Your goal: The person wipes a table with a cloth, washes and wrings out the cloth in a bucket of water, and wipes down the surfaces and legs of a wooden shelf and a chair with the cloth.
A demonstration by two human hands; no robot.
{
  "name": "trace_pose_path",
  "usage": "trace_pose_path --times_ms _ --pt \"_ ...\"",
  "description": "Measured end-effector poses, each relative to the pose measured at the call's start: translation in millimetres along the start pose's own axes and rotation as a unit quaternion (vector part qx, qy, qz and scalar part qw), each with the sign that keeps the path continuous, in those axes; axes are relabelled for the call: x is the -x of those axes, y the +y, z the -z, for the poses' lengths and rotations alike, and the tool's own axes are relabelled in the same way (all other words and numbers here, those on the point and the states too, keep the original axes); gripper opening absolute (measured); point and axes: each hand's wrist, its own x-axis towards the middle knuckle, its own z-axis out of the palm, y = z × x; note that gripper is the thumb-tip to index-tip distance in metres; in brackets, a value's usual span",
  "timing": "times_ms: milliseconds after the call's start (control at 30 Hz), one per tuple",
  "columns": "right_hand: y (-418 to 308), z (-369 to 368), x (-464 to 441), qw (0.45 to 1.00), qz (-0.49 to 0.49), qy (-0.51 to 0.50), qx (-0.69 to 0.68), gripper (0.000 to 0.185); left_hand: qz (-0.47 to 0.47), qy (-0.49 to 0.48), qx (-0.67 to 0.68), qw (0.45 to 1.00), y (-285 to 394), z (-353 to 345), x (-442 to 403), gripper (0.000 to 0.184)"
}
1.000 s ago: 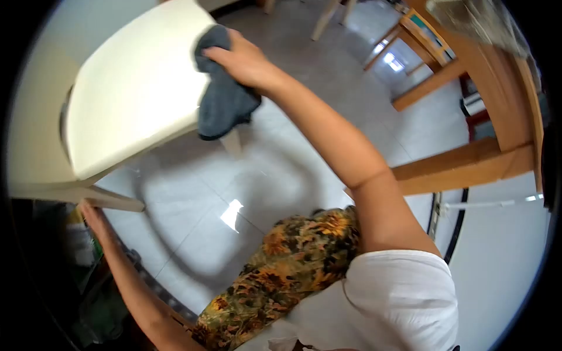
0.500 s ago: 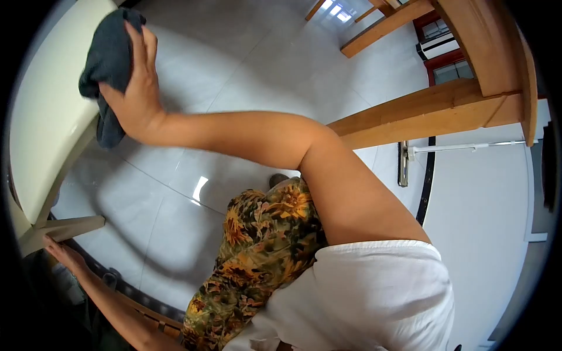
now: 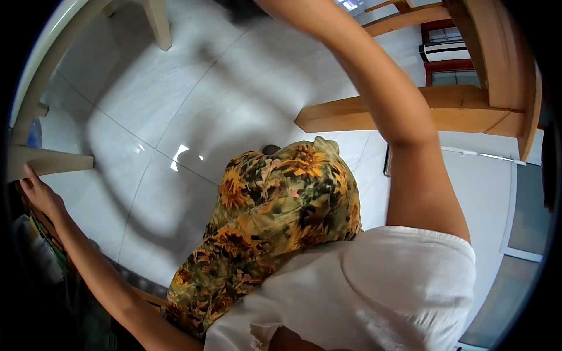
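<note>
At the left edge, my left hand point(image 3: 42, 198) is at a cream furniture leg point(image 3: 55, 162). Its fingers press round the near side of that leg, though some of them are hidden. The leg belongs to a pale table or seat whose curved rim point(image 3: 55, 50) runs along the upper left. My right forearm point(image 3: 357, 52) reaches up past the top edge, so the right hand is out of the picture. A dark blurred patch point(image 3: 239, 10) shows beside the forearm at the top; I cannot tell if it is the dark cloth.
Pale glossy tiles point(image 3: 181, 105) cover the floor. Wooden furniture point(image 3: 468, 111) stands at the upper right, with a mop's pale handle point(image 3: 480, 154) near it. My floral-clad legs point(image 3: 275, 205) are bent in the middle. Another cream leg point(image 3: 157, 26) stands at the top left.
My right hand, which held a dark grey cloth on the cream surface, has swung up and right out of view. The view has shifted; my left hand stays at the leg.
</note>
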Motion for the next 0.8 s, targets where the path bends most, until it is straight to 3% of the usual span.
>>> trace_pose_path --times_ms 33,67,100,133,167,200,267,300,333,367,433,467,500,633,700,800 --pt "-10.1 28.5 33.3 0.998 0.011 -0.037 0.052 0.045 0.005 0.012 -0.008 1.0 -2.8 -0.7 0.3 0.049" --pt "-10.0 50.5 58.5 0.975 -0.03 -0.103 0.196 0.049 0.01 0.022 -0.016 1.0 -5.6 -2.3 1.5 0.047" --pt "-2.4 71.8 92.8 0.939 -0.041 -0.15 0.305 0.065 0.015 0.03 -0.025 0.999 -8.0 -3.7 3.3 0.045" --pt "2.7 93.4 112.6 0.909 0.009 -0.098 0.405 0.058 0.015 0.046 -0.019 0.999 -11.6 -5.5 5.0 0.045" --pt "5.9 116.4 131.8 0.859 -0.03 -0.146 0.49 0.054 0.014 0.061 -0.012 0.998 -15.5 -6.8 5.8 0.045" --pt "11.4 136.9 147.6 0.82 -0.01 -0.169 0.546 0.039 0.012 0.077 -0.005 0.997 -17.3 -8.7 4.8 0.045" --pt "40.0 158.4 197.1 0.751 -0.042 -0.231 0.617 0.035 0.016 0.107 0.018 0.994 -4.2 -17.0 7.6 0.047" --pt "57.0 160.8 233.7 0.729 -0.086 -0.284 0.617 0.033 0.003 0.105 0.022 0.994 -7.1 -17.8 5.9 0.046" --pt "68.7 151.1 258.6 0.739 -0.064 -0.276 0.611 0.032 -0.016 0.094 0.012 0.995 -8.8 -18.8 6.0 0.045" --pt "72.9 132.8 269.2 0.715 -0.057 -0.293 0.633 0.033 -0.034 0.087 -0.001 0.996 -11.8 -17.3 8.0 0.044" --pt "82.5 82.3 287.6 0.709 -0.155 -0.427 0.54 0.032 -0.064 0.057 -0.053 0.995 -21.5 -9.0 12.5 0.044" --pt "101.1 47.6 317.2 0.707 -0.129 -0.443 0.537 0.033 -0.08 0.04 -0.078 0.993 -24.6 -6.0 13.6 0.044" --pt "107.5 13.2 322.7 0.699 -0.179 -0.501 0.479 0.036 -0.088 0.036 -0.106 0.99 -24.8 -2.1 14.8 0.044" --pt "132.2 -91.7 378.1 0.715 -0.11 -0.546 0.423 0.035 -0.085 0.054 -0.159 0.982 -27.5 9.3 11.6 0.044" --pt "133.4 -101.4 383.1 0.73 -0.107 -0.544 0.4 0.035 -0.073 0.065 -0.166 0.981 -32.7 12.3 12.0 0.045" --pt "110.7 -57.2 355.4 0.735 -0.123 -0.554 0.371 0.035 -0.045 0.086 -0.164 0.982 -43.0 10.9 10.7 0.045"
